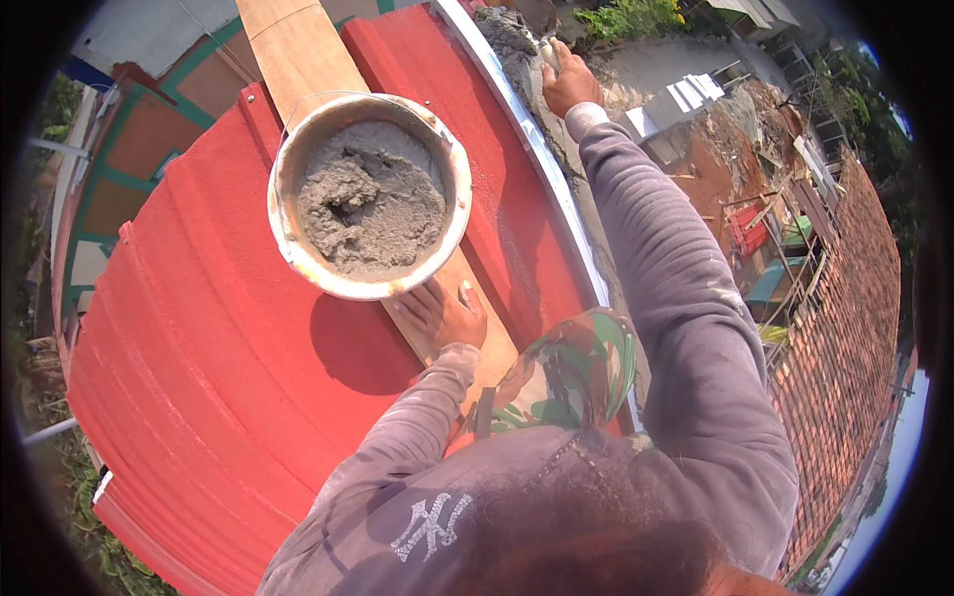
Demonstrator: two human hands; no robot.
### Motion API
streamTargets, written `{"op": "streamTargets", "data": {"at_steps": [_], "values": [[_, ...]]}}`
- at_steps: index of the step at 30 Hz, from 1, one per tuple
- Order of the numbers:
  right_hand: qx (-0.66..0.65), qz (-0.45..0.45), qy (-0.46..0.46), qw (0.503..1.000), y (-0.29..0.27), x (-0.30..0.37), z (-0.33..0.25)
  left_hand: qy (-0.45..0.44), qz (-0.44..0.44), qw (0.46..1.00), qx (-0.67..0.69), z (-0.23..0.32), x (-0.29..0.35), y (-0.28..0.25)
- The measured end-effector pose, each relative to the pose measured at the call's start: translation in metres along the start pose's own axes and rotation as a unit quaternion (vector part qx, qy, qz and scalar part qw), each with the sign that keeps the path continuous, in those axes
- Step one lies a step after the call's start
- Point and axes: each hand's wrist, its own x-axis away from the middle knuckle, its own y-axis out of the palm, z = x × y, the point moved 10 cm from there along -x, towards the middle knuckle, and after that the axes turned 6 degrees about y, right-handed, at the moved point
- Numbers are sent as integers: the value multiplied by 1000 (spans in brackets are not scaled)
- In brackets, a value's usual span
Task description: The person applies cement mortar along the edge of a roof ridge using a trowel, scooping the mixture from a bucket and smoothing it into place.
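Note:
My left hand [444,316] lies flat on a wooden plank [494,350], fingers stretched out, their tips by the near rim of a bucket. That bucket [281,214], off-white and smeared, stands on the plank and holds wet grey mortar [373,199]. Out at the far right, my right hand [569,81] is closed round the pale handle of a trowel [549,54]; its blade cannot be made out. Just left of that hand, rough grey mortar [505,38] covers the top of a wall edge.
Red ribbed metal roofing [214,298] slopes under the plank, with a white metal edge strip [532,129] along its right side. Beyond the wall the ground drops to a yard with rubble and boards [760,214]. A tiled roof [845,368] stands at the right.

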Motion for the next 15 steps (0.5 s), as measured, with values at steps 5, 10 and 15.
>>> {"op": "streamTargets", "data": {"at_steps": [5, 10, 15], "values": [[-489, -201, 266, 806, 38, 52, 29, -12, -7, 1000, -12, -7, 1, 2], [-554, -270, 306, 726, 71, 59, 21, 29, 27, 997, -60, 7, 1, -6], [-278, -239, 196, 909, 57, 14, 3, 25, 26, 998, -49, 9, 0, -4]]}}
